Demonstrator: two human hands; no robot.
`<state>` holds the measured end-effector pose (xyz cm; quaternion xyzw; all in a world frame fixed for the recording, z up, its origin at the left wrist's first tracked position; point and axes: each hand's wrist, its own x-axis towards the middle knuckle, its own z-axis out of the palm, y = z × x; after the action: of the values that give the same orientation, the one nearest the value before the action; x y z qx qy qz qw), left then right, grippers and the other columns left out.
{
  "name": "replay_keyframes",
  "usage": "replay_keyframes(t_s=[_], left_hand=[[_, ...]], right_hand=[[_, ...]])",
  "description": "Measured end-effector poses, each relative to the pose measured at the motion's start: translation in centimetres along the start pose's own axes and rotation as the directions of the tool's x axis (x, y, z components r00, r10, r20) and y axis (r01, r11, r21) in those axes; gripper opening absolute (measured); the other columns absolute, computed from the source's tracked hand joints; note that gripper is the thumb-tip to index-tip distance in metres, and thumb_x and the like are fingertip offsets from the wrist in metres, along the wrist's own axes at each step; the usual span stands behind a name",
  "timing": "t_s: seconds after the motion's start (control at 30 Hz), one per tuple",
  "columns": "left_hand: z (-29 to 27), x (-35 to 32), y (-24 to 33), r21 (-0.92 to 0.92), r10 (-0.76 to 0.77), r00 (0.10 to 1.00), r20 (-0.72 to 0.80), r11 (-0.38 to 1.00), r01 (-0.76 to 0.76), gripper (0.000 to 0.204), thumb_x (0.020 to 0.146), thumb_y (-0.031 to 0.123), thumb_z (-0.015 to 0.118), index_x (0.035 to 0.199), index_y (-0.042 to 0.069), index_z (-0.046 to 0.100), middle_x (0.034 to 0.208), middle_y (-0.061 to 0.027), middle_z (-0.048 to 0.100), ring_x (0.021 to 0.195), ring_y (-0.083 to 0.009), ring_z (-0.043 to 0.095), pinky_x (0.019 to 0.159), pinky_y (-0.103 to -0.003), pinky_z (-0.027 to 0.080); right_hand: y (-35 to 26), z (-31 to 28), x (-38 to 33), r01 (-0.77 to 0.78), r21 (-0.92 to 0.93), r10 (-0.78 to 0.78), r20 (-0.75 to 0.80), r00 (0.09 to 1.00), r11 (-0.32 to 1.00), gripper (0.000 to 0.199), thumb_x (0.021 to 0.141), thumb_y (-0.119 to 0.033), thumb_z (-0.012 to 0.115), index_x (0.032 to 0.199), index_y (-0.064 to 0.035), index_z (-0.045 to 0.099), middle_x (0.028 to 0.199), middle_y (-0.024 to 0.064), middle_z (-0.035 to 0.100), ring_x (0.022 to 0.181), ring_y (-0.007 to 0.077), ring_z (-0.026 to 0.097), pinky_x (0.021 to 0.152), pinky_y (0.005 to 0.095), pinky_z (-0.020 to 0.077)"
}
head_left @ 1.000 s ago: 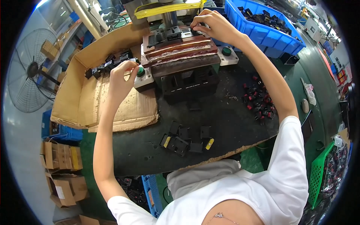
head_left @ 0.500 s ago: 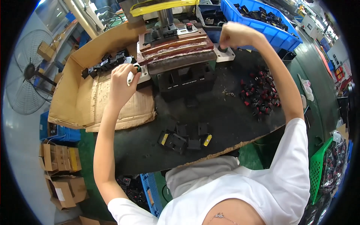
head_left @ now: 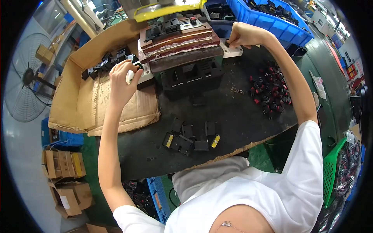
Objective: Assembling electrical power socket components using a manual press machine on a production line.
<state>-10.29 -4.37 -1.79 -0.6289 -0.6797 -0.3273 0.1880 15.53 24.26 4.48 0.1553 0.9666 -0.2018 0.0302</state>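
My left hand [head_left: 123,77] is at the left white control box [head_left: 147,73], beside a dark round button. Its fingers are curled, with a small white piece [head_left: 130,77] between fingers and thumb; its kind is unclear. On the right, my right hand [head_left: 248,35] is closed, its thumb and fingertips at the black push button [head_left: 227,43] of the other white control box [head_left: 233,52]. Between them stands a layered press fixture [head_left: 180,46] with a black plastic part [head_left: 171,25] on top. A black panel housing [head_left: 191,77] sits in front of it.
An open cardboard box [head_left: 74,93] with black parts lies left. Small red-and-black switches [head_left: 272,91] are heaped at right. Black brackets [head_left: 182,143] lie near the bench's front edge. A yellow-edged press guard [head_left: 169,11] overhangs the fixture; a blue crate [head_left: 272,23] stands behind.
The metal shaft that stood down on the fixture no longer shows there. My right hand has shifted slightly at its button. My left hand has eased slightly left of its box.
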Motion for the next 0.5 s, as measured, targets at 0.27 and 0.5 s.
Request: replay_keyframes(t_s=[0.27,0.5], left_hand=[[-0.01,0.20,0.16,0.019,0.018,1.000,-0.003,1.000,-0.018,0.017,0.073,0.014,0.066,0.070,0.001,0.055,0.078,-0.0114,0.062,0.096,-0.0297,0.057,0.086,-0.039,0.039],[-0.02,0.21,0.23,-0.064,-0.034,0.998,-0.057,0.997,0.030,0.017,0.077,0.013,0.066,0.075,-0.002,0.057,0.085,-0.0147,0.063,0.091,-0.0267,0.060,0.078,-0.034,0.044]], right_hand=[[-0.05,-0.17,0.03,-0.010,0.022,0.009,0.012,1.000,1.000,0.013,0.074,-0.004,0.063,0.073,0.0094,0.061,0.047,0.0061,0.047,0.033,0.0110,0.043,0.035,0.0265,0.0339],[-0.03,-0.18,-0.14,-0.015,0.055,0.014,0.024,1.000,0.998,0.014,0.074,-0.004,0.063,0.077,0.0098,0.063,0.051,0.0064,0.052,0.034,0.0101,0.043,0.035,0.0263,0.0341]])
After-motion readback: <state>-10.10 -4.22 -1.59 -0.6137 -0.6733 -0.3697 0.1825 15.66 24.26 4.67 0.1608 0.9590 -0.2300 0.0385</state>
